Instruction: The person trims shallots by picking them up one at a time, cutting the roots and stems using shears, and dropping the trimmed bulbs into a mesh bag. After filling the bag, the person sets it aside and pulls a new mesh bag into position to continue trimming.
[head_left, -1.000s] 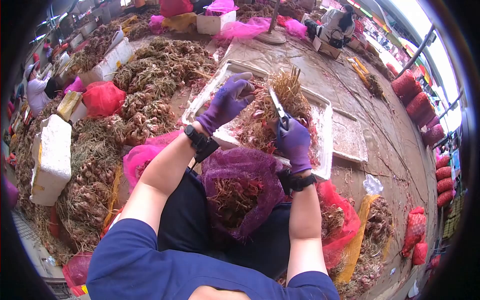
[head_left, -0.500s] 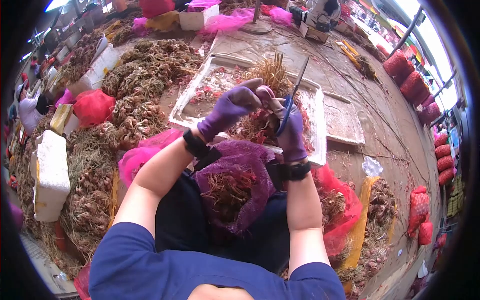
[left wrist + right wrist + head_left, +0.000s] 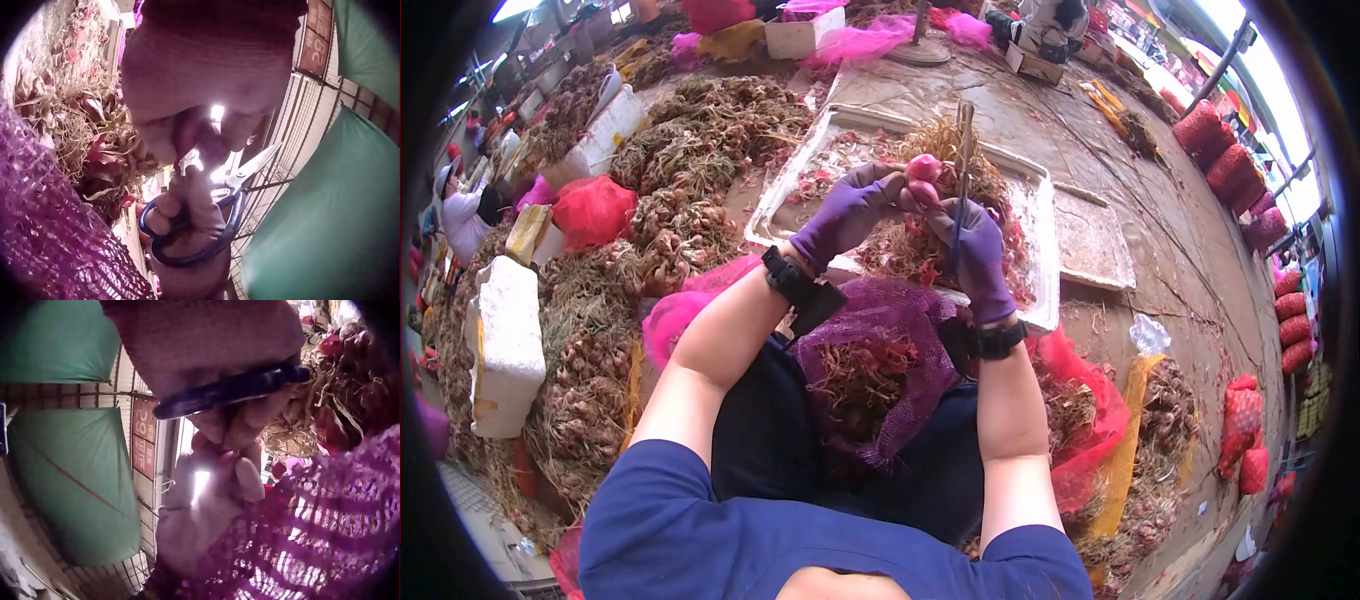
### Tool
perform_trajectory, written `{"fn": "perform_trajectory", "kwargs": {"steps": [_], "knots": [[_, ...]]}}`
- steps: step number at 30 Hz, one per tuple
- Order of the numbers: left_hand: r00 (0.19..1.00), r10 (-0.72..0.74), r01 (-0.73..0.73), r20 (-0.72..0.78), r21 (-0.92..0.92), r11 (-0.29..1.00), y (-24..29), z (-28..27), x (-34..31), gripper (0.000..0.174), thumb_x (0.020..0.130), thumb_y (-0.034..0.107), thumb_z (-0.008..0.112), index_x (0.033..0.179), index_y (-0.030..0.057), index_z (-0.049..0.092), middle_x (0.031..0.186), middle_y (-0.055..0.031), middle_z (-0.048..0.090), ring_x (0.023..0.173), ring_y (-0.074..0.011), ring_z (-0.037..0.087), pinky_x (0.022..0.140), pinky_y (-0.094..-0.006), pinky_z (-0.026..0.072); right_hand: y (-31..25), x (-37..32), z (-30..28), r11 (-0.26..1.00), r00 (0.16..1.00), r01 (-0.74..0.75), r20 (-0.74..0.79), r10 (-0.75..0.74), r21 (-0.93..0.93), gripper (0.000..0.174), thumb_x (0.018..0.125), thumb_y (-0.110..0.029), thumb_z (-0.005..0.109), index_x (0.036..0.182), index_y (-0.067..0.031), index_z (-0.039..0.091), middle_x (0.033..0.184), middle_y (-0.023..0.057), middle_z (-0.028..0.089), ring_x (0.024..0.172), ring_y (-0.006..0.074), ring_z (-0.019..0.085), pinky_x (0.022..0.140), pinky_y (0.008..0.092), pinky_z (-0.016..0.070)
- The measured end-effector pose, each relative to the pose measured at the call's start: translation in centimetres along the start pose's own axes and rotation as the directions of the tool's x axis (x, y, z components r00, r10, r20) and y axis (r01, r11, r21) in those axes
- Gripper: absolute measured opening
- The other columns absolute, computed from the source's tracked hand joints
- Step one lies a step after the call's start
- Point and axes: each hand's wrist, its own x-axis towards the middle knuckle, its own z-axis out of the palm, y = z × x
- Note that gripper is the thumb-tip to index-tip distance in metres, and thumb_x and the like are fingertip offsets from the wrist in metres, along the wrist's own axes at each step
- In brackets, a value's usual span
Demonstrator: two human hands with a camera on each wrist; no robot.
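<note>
Two pink bulbs [image 3: 923, 180], one above the other, show between the gloved hands over the white tray [image 3: 1052, 250]. My left hand [image 3: 845, 215] pinches them from the left with thumb and fingertips. In my right hand [image 3: 982, 255], blue-handled scissors [image 3: 962, 190] point up, away from the body. Its fingertips meet the left ones at the lower bulb. The left wrist view shows the scissors' blade [image 3: 253, 167] and blue handle loops around the right hand [image 3: 194, 219]. From the right wrist, the blue handle [image 3: 231, 392] crosses the right hand [image 3: 206, 344]; the bulbs are mostly hidden.
An open purple mesh bag [image 3: 915, 410] of dry scraps lies between the legs. Dry stalks [image 3: 945, 140] pile on the tray. Heaps of bulbs with stems [image 3: 700, 130], a foam box [image 3: 508, 345] and pink netting [image 3: 675, 320] are at the left; red netting [image 3: 1090, 400] is at the right.
The left hand has moved right to the right hand, and bulbs now show in its fingertips. The scissors have swung from pointing up-left, through up-right, to nearly straight up.
</note>
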Motion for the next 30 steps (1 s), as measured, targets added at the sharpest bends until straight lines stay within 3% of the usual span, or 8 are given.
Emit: {"fn": "perform_trajectory", "kwargs": {"steps": [7,13,17,19,20,23,24,30], "knots": [[0.902,0.349,-0.240,-0.256,0.377,0.895,-0.7,0.0,-0.1,0.013,0.093,0.014,0.054,0.089,0.0017,0.057,0.077,-0.0015,0.059,0.067,-0.0074,0.055,0.060,-0.0226,0.0482,0.5,-0.5,1.6,0.943,0.988,-0.142,0.102,0.116,0.302,0.014,0.085,-0.017,0.064,0.090,-0.0050,0.059,0.076,0.0017,0.061,0.067,0.0095,0.058,0.055,0.0199,0.0435],[0.711,0.699,-0.339,0.080,0.909,0.241,0.7,-0.8,-0.2,0.012,0.090,0.010,0.056,0.083,0.0013,0.055,0.072,-0.0051,0.054,0.068,-0.0111,0.050,0.060,-0.0279,0.0438,-1.7,-1.4,2.6,0.989,0.986,-0.092,0.148,0.074,0.114,0.019,0.086,-0.024,0.065,0.090,-0.0062,0.059,0.080,-0.0001,0.062,0.068,0.0067,0.058,0.056,0.0193,0.0431],[0.738,0.662,-0.387,0.128,0.884,0.261,-0.4,-1.1,0.0,0.016,0.093,0.016,0.053,0.084,0.0030,0.055,0.072,-0.0023,0.054,0.067,-0.0097,0.050,0.060,-0.0278,0.0440,-1.1,-1.3,2.9,0.961,0.991,-0.083,0.123,0.051,0.264,0.020,0.087,-0.027,0.064,0.088,-0.0072,0.061,0.072,-0.0031,0.058,0.060,0.0037,0.052,0.051,0.0176,0.0378],[0.941,0.234,-0.126,-0.246,0.387,0.913,-0.7,-1.5,0.5,0.024,0.097,0.026,0.048,0.088,0.0051,0.055,0.073,0.0011,0.053,0.066,-0.0085,0.050,0.059,-0.0275,0.0442,-1.2,-1.2,1.9,0.979,0.991,-0.027,0.134,-0.001,0.201,0.020,0.087,-0.027,0.063,0.089,-0.0077,0.062,0.070,-0.0035,0.057,0.057,0.0028,0.050,0.049,0.0173,0.0357],[0.964,0.155,-0.095,-0.215,0.266,0.959,-0.8,-2.2,0.5,0.030,0.098,0.033,0.044,0.093,0.0062,0.055,0.078,0.0024,0.055,0.068,-0.0071,0.052,0.061,-0.0259,0.0458,-1.4,-1.3,1.4,0.983,0.982,-0.065,0.184,0.033,0.171,0.025,0.087,-0.029,0.064,0.098,-0.0066,0.061,0.071,-0.0056,0.055,0.056,0.0027,0.047,0.049,0.0167,0.0336],[0.966,0.184,-0.158,-0.182,0.145,0.977,0.2,-0.8,0.7,0.031,0.096,0.035,0.049,0.090,0.0051,0.055,0.075,0.0004,0.054,0.065,-0.0085,0.051,0.061,-0.0250,0.0446,-2.0,-1.5,1.6,0.991,0.978,-0.073,0.202,0.048,0.116,0.025,0.086,-0.026,0.065,0.100,-0.0045,0.063,0.069,-0.0048,0.056,0.056,0.0023,0.046,0.049,0.0177,0.0341],[0.984,0.151,-0.101,-0.097,0.394,0.914,2.0,0.3,-0.6,0.031,0.094,0.035,0.051,0.092,0.0041,0.055,0.078,-0.0006,0.055,0.071,-0.0085,0.053,0.065,-0.0248,0.0457,-2.1,-1.5,1.8,0.995,0.984,-0.045,0.179,0.028,0.087,0.019,0.085,-0.021,0.066,0.093,-0.0035,0.064,0.067,-0.0020,0.060,0.058,0.0020,0.049,0.050,0.0194,0.0367],[0.998,0.026,-0.048,0.051,0.502,0.864,0.4,-2.4,0.1,0.027,0.093,0.020,0.056,0.111,0.0000,0.058,0.101,-0.0035,0.063,0.091,-0.0108,0.058,0.080,-0.0239,0.0464,1.5,-0.6,1.9,0.900,0.972,0.232,0.065,-0.224,-0.369,0.020,0.082,-0.012,0.068,0.098,-0.0005,0.066,0.083,-0.0008,0.068,0.070,0.0058,0.056,0.065,0.0244,0.0465]]}}
